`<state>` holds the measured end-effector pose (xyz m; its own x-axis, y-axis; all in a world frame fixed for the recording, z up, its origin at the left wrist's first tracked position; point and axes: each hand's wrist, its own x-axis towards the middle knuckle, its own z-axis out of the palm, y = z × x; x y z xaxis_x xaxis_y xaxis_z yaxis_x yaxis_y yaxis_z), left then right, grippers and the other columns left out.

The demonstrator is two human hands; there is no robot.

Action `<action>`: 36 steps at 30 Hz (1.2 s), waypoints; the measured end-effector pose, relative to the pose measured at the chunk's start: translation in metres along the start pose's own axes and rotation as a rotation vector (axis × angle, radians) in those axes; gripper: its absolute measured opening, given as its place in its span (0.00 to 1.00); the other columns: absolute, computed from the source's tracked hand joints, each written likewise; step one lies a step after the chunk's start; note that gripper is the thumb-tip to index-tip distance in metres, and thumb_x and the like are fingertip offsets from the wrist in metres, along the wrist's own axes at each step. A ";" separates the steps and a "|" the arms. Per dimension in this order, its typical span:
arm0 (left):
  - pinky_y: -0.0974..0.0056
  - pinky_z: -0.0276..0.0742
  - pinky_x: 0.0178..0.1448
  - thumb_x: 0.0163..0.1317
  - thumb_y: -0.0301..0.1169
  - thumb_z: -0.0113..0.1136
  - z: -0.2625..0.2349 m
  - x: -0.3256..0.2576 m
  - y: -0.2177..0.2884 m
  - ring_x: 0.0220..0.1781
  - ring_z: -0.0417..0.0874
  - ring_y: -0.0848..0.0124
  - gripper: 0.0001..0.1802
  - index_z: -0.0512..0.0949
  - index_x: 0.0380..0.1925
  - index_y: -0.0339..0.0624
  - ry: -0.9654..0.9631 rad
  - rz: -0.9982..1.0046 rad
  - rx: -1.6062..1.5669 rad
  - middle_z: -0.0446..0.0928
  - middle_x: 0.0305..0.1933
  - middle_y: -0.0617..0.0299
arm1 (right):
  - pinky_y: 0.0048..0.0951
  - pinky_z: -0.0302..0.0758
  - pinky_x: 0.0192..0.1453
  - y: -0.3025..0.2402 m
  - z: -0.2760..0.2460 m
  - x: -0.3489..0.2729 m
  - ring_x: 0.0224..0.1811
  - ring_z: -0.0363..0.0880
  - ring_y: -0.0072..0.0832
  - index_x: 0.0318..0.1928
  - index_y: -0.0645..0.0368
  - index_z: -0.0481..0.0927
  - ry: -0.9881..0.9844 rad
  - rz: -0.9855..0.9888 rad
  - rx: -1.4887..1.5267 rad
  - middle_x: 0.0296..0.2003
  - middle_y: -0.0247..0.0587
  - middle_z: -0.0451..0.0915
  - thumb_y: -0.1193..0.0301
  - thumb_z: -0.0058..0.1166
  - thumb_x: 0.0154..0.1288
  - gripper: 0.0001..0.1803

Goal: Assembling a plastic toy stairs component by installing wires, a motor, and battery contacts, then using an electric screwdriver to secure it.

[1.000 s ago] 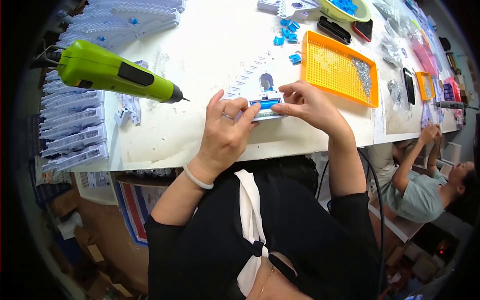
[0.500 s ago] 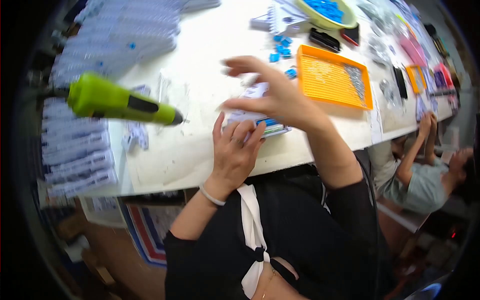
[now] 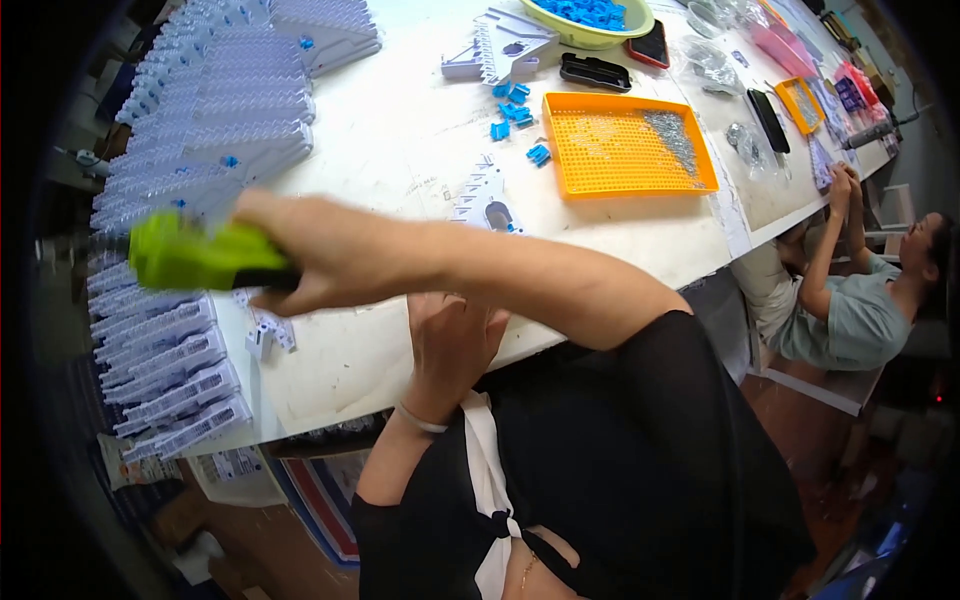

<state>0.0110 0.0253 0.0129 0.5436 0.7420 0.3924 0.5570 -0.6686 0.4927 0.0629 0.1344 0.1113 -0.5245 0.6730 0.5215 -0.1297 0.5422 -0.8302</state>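
Observation:
My right hand point(image 3: 325, 255) reaches across to the left, its fingers closed round the front end of a lime-green electric screwdriver point(image 3: 185, 255); hand and tool are blurred. The tool's tip is hidden by the hand. Under my right forearm, my left hand point(image 3: 455, 335) rests at the table's near edge, its fingertips covered by that forearm. Just beyond the forearm a white toothed plastic part point(image 3: 485, 195) sticks out, with an oval hole in it. Whether my left hand touches this part is hidden.
Stacked white toothed parts point(image 3: 215, 110) fill the table's left side. Small blue pieces point(image 3: 515, 113) lie beside an orange tray point(image 3: 630, 180) of screws and pins. A yellow-green bowl point(image 3: 600, 38) holds more blue pieces. At far right sits another person point(image 3: 850, 310).
My right hand has swung left from above the white part to the screwdriver and closed on it. My left hand has stayed near the table edge. The view has shifted slightly.

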 end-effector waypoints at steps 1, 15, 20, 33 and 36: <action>0.36 0.64 0.65 0.60 0.39 0.69 -0.009 0.004 0.003 0.57 0.77 0.51 0.22 0.77 0.49 0.40 -0.038 0.066 0.101 0.76 0.57 0.52 | 0.39 0.75 0.47 -0.007 -0.013 -0.003 0.40 0.77 0.44 0.47 0.64 0.70 0.032 0.030 0.015 0.37 0.51 0.75 0.62 0.73 0.52 0.30; 0.42 0.66 0.70 0.61 0.52 0.66 -0.017 0.079 0.011 0.59 0.78 0.51 0.31 0.77 0.50 0.34 -0.026 0.041 0.305 0.78 0.57 0.46 | 0.26 0.78 0.43 -0.106 -0.163 -0.094 0.41 0.76 0.27 0.53 0.64 0.70 0.320 0.064 -0.695 0.41 0.42 0.76 0.66 0.69 0.56 0.29; 0.57 0.67 0.72 0.75 0.37 0.45 0.000 0.103 0.007 0.67 0.73 0.48 0.23 0.73 0.62 0.32 -0.313 -0.172 0.106 0.69 0.70 0.44 | 0.23 0.76 0.31 -0.054 -0.203 -0.110 0.29 0.79 0.23 0.43 0.68 0.76 0.419 0.083 -0.169 0.30 0.39 0.79 0.71 0.62 0.64 0.13; 0.58 0.76 0.60 0.66 0.32 0.60 0.011 0.090 0.022 0.60 0.79 0.51 0.24 0.76 0.62 0.44 -0.227 -0.394 0.051 0.65 0.72 0.41 | 0.33 0.79 0.40 0.011 -0.189 -0.088 0.33 0.85 0.38 0.42 0.61 0.83 0.410 -0.096 -0.332 0.30 0.50 0.84 0.59 0.73 0.51 0.22; 0.62 0.80 0.52 0.65 0.30 0.61 0.009 0.087 0.014 0.55 0.83 0.55 0.23 0.77 0.61 0.45 -0.237 -0.283 0.088 0.65 0.72 0.42 | 0.32 0.78 0.36 0.018 -0.181 -0.072 0.31 0.85 0.33 0.43 0.62 0.82 0.339 -0.066 -0.380 0.31 0.47 0.84 0.62 0.70 0.56 0.20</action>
<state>0.0714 0.0803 0.0470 0.4853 0.8726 0.0548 0.7520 -0.4485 0.4831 0.2504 0.1862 0.0948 -0.2152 0.7221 0.6574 0.1948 0.6914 -0.6957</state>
